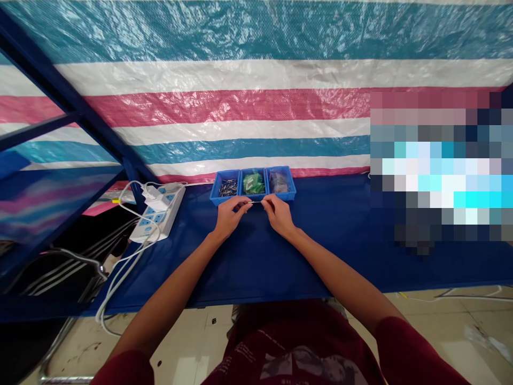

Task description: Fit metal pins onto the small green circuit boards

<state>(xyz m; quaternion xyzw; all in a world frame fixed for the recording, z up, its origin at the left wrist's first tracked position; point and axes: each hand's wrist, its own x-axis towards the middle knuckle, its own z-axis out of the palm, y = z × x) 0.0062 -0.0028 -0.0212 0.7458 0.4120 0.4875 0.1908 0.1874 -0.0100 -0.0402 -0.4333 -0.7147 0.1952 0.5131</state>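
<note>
A thin, pale, stick-like piece [256,202] spans the small gap between my hands, too small to name exactly. My left hand [231,215] pinches one end between thumb and fingertips. At the other end, my right hand [280,216] is closed in a similar pinch. Just beyond the hands stand three joined blue bins. Thin metal pieces lie in the left bin [214,195], green material [254,182] fills the middle one, and greyish-clear pieces [279,182] sit in the right one.
On the left of the blue table [256,267] lies a white power strip [170,216] with a plugged-in charger [155,198] and looping white cables [116,270]. A striped plastic sheet [256,107] hangs behind. A blue metal frame [96,128] rises at the left; a pixelated patch covers the right.
</note>
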